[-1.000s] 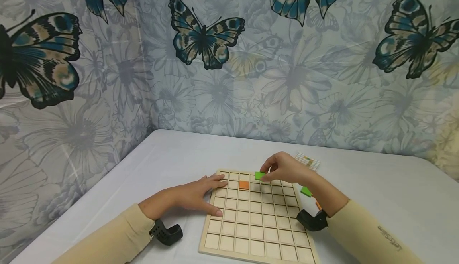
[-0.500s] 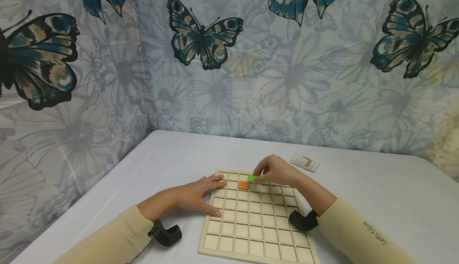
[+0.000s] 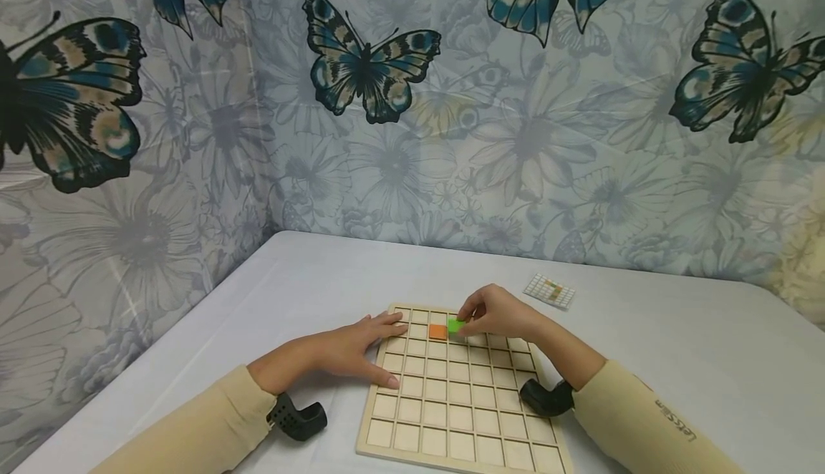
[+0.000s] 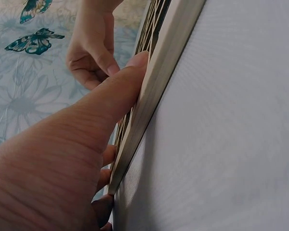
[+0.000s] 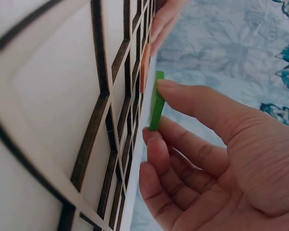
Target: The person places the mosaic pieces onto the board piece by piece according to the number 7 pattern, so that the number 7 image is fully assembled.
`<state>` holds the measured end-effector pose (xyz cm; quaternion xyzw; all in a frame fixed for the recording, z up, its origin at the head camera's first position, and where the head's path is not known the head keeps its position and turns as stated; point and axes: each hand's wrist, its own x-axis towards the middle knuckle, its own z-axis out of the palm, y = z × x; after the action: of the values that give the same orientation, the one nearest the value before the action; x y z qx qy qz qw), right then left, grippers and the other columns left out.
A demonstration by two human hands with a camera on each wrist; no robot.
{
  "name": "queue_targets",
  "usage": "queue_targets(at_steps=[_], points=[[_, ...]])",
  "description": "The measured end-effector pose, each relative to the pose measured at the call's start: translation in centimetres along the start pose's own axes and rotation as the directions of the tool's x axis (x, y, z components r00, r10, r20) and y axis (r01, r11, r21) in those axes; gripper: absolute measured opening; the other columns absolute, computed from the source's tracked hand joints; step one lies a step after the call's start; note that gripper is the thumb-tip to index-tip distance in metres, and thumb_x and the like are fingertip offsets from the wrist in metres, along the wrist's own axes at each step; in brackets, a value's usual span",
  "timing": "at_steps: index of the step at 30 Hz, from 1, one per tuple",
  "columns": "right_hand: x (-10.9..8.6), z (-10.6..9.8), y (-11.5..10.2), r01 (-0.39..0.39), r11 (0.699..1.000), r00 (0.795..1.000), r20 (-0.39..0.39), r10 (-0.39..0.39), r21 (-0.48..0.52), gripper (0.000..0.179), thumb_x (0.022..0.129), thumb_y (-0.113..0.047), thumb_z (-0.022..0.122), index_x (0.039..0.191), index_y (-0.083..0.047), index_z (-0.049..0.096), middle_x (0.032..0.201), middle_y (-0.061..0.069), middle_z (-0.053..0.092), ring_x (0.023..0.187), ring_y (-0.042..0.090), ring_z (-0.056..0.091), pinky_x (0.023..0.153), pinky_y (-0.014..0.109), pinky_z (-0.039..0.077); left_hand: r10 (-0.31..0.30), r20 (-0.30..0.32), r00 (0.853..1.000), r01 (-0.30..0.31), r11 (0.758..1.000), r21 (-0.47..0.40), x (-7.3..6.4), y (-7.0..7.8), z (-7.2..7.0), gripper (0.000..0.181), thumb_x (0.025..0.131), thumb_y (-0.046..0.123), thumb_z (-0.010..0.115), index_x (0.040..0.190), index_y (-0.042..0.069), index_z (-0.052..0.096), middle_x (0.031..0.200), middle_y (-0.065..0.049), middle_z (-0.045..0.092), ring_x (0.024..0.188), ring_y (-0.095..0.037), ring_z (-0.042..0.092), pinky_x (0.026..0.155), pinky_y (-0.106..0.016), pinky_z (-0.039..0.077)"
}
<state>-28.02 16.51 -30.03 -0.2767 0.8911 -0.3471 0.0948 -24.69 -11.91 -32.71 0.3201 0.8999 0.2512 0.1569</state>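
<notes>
A pale wooden grid board (image 3: 436, 390) lies on the white table. My right hand (image 3: 501, 313) pinches a small green square tile (image 5: 157, 102) between thumb and fingertips over the far part of the board. In the right wrist view the tile is tilted on edge, close over the grid. An orange square tile (image 3: 437, 331) sits in a cell just left of the green one. My left hand (image 3: 348, 349) rests spread on the board's left edge, and its thumb (image 4: 125, 79) lies along the rim in the left wrist view.
A small card printed with a coloured grid (image 3: 549, 291) lies on the white tabletop (image 3: 677, 345) behind the board, to the right. Butterfly-patterned cloth (image 3: 387, 173) hangs behind the table.
My right hand has carried the green tile left and then slightly nearer, beside the orange tile. The green and orange pieces right of the board are now hidden by my forearm. Left hand stays put.
</notes>
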Motion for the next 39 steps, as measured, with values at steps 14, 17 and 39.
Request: queue_targets(at_steps=[14, 17, 39], points=[[0.26, 0.31, 0.55, 0.013, 0.999, 0.999, 0.046, -0.012, -0.035, 0.018, 0.076, -0.013, 0.076, 0.089, 0.000, 0.070, 0.077, 0.005, 0.067, 0.066, 0.011, 0.059, 0.059, 0.028, 0.050, -0.010, -0.006, 1.000, 0.010, 1.000, 0.000, 0.02, -0.22, 0.19, 0.082, 0.078, 0.048, 0.071, 0.146, 0.023, 0.033, 0.157, -0.001, 0.013, 0.144, -0.037, 0.003, 0.116, -0.055, 0.011], [0.22, 0.34, 0.51, 0.012, 0.999, 0.999, 0.046, -0.011, -0.039, 0.019, 0.076, -0.012, 0.076, 0.089, 0.000, 0.070, 0.077, 0.005, 0.067, 0.066, 0.011, 0.059, 0.059, 0.027, 0.051, -0.007, -0.004, 1.000, 0.007, 1.000, -0.001, 0.02, -0.24, 0.21, 0.082, 0.078, 0.048, 0.071, 0.146, 0.023, 0.033, 0.157, -0.001, 0.013, 0.145, -0.036, 0.003, 0.116, -0.055, 0.011], [0.11, 0.27, 0.21, 0.003, 0.997, 0.999, 0.036, 0.000, -0.080, 0.018, 0.075, -0.013, 0.077, 0.088, -0.002, 0.070, 0.076, 0.003, 0.067, 0.066, 0.010, 0.058, 0.059, 0.026, 0.050, -0.008, -0.001, 1.000, 0.008, 1.000, 0.002, 0.12, -0.24, 0.15, 0.082, 0.078, 0.049, 0.071, 0.146, 0.025, 0.032, 0.158, 0.000, 0.012, 0.145, -0.034, 0.003, 0.115, -0.056, 0.011]])
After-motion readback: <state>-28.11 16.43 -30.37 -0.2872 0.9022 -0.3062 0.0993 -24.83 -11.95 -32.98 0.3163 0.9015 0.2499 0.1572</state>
